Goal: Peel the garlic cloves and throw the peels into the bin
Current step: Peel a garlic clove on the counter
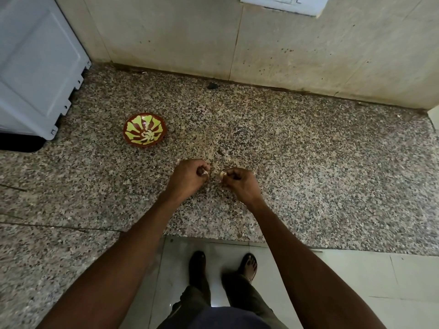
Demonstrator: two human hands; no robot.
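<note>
A speckled pink-and-grey granite counter [308, 162] fills most of the head view, cut off at the left and right edges and backed by a beige tiled wall [261, 39]. At the upper left a white panelled appliance [35, 62] is seen only in part, its top and left side lost beyond the frame; what kind of appliance it is cannot be told. A white switch plate [285, 2] on the wall is cropped by the top edge. Below the counter's front edge, a glossy pale floor [356, 281] is visible, with two sandalled feet [223, 267] and olive trousers partly hidden by the forearms.

One small round bowl, red-brown with a yellow-green petal pattern [145, 129], stands on the counter, left of and beyond the hands and well apart from them; pale pieces seem to lie at its centre, too small to be named.

Two hands are held close together just above the counter. The left hand [188, 175] is curled, a small pale piece of garlic [206, 172] being pinched at its fingertips — mostly hidden by the fingers. The right hand [238, 182] is likewise curled, a pale garlic clove [222, 174] being pinched between thumb and fingers. Whether either piece is peel or flesh cannot be made out. A few pale scraps [215, 178] lie on the granite between the hands — hard to tell from the stone's speckle.
</note>
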